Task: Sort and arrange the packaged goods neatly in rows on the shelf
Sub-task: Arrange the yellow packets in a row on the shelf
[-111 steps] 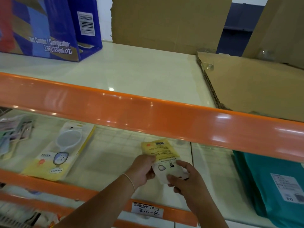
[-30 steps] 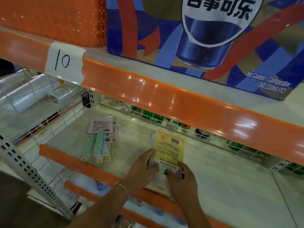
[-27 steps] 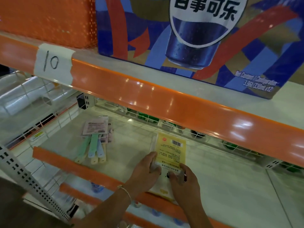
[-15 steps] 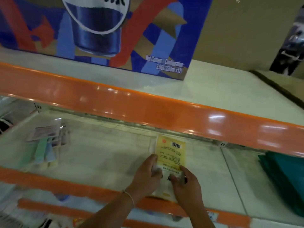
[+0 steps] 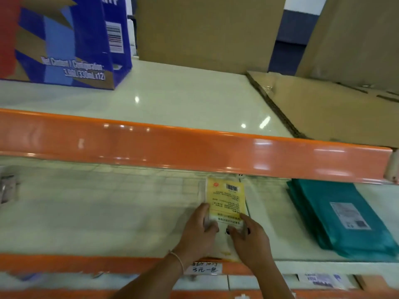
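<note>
Yellow packet [image 5: 225,197] lies flat on the lower shelf [image 5: 108,212], long axis running front to back, barcode end pointing away toward the shelf's rear, near end under the hands. Left hand [image 5: 199,231] grips its left edge, fingers curled over it. Right hand [image 5: 250,238] pinches the near right corner, index finger on top. Teal bags [image 5: 336,214] stacked well to the right of the hands. Handwritten price tag [image 5: 204,268] on the front rail just below the left wrist.
</note>
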A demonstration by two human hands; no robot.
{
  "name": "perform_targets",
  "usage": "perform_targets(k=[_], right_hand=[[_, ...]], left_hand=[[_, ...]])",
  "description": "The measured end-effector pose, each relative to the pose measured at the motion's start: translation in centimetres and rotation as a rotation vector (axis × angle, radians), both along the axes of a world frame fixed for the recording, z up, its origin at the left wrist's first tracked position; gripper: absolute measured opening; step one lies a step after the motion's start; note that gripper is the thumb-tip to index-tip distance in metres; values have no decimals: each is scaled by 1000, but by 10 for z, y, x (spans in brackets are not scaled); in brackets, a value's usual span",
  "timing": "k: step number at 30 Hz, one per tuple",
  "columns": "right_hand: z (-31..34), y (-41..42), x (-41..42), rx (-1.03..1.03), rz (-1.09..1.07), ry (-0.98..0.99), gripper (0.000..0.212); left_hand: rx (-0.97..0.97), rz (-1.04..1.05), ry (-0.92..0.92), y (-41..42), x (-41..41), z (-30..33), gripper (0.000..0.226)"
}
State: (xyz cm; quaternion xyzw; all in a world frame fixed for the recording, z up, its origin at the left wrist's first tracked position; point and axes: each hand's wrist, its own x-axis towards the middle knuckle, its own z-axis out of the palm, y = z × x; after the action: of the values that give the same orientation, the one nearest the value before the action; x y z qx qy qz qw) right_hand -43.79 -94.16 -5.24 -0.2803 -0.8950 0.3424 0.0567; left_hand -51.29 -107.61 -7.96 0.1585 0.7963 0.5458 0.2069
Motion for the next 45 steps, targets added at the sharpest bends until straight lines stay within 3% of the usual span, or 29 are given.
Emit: perform_targets(k=[11, 24, 30, 39, 45], right_hand=[[-7, 41, 11, -15, 10, 10, 59], [-13, 47, 12, 21, 67, 19, 57], [-9, 40, 15, -4, -133, 145, 62], [1, -40, -2, 146, -122, 409, 33], [-2, -146, -18, 145, -7, 417, 29]], left_hand=[[29, 16, 53, 35, 20, 5, 47], [-53, -5, 75, 33, 12, -1, 57], [-74, -15, 148, 19, 7, 6, 47], [-97, 117, 224, -74, -1, 14, 42], [-72, 256, 272, -187, -10, 14, 35]])
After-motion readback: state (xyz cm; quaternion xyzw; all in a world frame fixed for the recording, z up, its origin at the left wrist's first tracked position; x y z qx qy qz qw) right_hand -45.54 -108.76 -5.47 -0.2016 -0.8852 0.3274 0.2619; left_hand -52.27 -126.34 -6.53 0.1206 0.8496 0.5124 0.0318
